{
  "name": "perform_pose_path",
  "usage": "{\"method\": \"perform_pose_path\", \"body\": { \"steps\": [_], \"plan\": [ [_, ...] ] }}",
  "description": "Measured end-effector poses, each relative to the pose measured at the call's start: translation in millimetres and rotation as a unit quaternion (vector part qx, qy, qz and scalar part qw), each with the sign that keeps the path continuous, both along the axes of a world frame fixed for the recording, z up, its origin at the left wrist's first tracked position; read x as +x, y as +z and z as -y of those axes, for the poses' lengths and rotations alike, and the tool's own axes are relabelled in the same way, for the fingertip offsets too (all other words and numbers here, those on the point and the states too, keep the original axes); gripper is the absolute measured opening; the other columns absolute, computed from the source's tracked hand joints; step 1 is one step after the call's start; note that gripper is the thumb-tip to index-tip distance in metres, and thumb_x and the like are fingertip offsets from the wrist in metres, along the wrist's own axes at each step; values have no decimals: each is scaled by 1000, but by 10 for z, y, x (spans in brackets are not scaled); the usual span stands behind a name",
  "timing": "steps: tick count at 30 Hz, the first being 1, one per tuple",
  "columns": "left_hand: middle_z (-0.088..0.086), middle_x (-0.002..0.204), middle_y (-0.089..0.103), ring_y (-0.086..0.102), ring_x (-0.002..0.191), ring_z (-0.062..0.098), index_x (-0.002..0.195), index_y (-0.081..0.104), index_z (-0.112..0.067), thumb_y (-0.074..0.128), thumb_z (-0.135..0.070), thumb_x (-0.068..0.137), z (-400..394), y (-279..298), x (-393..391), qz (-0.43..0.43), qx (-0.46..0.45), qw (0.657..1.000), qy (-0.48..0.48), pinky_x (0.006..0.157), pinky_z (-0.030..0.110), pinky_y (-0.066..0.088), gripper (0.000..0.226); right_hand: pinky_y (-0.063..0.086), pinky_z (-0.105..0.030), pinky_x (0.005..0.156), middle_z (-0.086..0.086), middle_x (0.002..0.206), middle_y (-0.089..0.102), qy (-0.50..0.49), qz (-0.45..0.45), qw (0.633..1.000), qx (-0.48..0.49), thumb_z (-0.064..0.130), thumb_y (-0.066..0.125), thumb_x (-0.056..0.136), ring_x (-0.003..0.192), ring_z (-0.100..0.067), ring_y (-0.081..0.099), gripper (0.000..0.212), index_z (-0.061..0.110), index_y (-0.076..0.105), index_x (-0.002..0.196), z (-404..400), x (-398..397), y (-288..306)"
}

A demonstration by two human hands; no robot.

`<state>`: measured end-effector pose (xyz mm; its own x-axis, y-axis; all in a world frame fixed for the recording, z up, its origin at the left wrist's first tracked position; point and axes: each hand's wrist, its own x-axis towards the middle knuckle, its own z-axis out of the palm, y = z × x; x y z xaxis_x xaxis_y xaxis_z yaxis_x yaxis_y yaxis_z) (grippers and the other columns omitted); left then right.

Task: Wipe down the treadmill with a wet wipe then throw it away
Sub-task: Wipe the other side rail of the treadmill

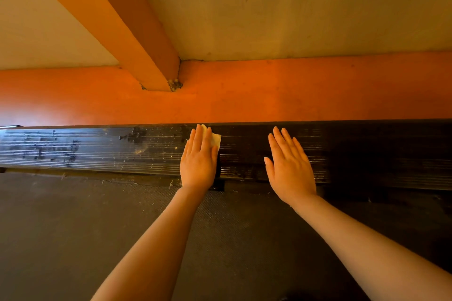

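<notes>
The treadmill's black ribbed side rail [97, 149] runs across the view, dusty and streaked on its left part, darker and wet-looking on its right part. My left hand [199, 161] lies flat on the rail with straight fingers and presses a white wet wipe [215, 139] onto it; only the wipe's far right corner shows past the fingers. My right hand [289, 166] rests flat on the rail a hand's width to the right, fingers straight, holding nothing. The grey textured running belt [73, 227] lies below the rail, under both forearms.
Beyond the rail runs an orange frame beam [293, 90], with an orange upright [127, 19] rising from it at the upper left. A pale floor [293, 7] lies behind them. Dust and lint sit along the gap between rail and belt.
</notes>
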<state>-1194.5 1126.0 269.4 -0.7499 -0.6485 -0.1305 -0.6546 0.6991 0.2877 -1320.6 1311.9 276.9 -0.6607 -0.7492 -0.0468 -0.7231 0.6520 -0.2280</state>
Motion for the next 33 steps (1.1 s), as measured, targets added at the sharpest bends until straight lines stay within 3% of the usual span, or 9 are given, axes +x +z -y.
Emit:
{"method": "perform_pose_path", "body": {
  "steps": [7,14,22,33],
  "plan": [
    [6,163,8,3,151,22,155,18,-17,29,-35,106,34,17,-27,5,7,1000,3,123,39,12,54,22,-39,115,-12,155,34,-1,3,1000,-1,43,19,100,144,-26,27,62,7,38,147,-1,0,10],
    [6,161,15,3,147,17,154,22,-16,11,-50,98,-177,-37,298,-21,-7,1000,-3,121,37,13,67,19,-38,115,-12,155,33,0,-2,1000,10,44,18,99,144,-26,26,63,7,37,147,5,1,21],
    [6,163,10,2,150,20,156,19,-17,29,-36,105,48,-17,125,-4,3,1000,-2,123,38,11,55,23,-40,115,-13,154,34,0,-4,1000,6,42,19,100,144,-27,29,62,6,38,146,0,8,13],
    [4,163,10,3,150,19,155,17,-18,27,-40,105,68,-27,147,-10,9,1000,20,123,37,10,56,23,-40,115,-13,155,33,-2,-4,1000,10,42,18,100,144,-27,28,62,7,37,147,2,7,3]
  ]
}}
